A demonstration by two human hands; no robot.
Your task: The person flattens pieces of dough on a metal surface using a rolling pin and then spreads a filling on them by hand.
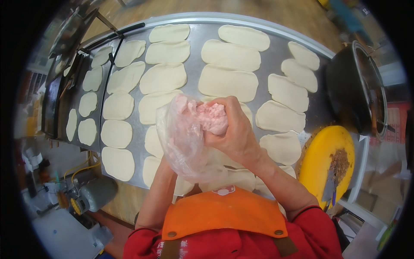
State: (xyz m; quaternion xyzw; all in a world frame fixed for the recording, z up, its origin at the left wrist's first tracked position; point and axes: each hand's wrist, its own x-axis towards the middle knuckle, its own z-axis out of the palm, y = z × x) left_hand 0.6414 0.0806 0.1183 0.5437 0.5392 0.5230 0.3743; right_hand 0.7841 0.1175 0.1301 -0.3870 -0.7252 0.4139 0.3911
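My right hand (235, 132) grips a lump of pale pink ground meat (212, 118) above the middle of the metal table (195, 39). The meat reaches across to the mouth of a clear plastic bag (184, 145), in which more pink stuff shows. My left forearm (163, 187) runs up behind the bag; the hand itself is mostly hidden by it, so its grip does not show. Flat ovals of dough (228, 83) lie in rows under and around my hands, some partly overlapping.
At the right stand a large black pot (346, 87) and a yellow cutting board (315, 162) bearing brown chopped filling (341, 162) and a broad blade (330, 186). More dough ovals (88, 104) lie on the left table section. A gas cylinder (98, 194) is at lower left.
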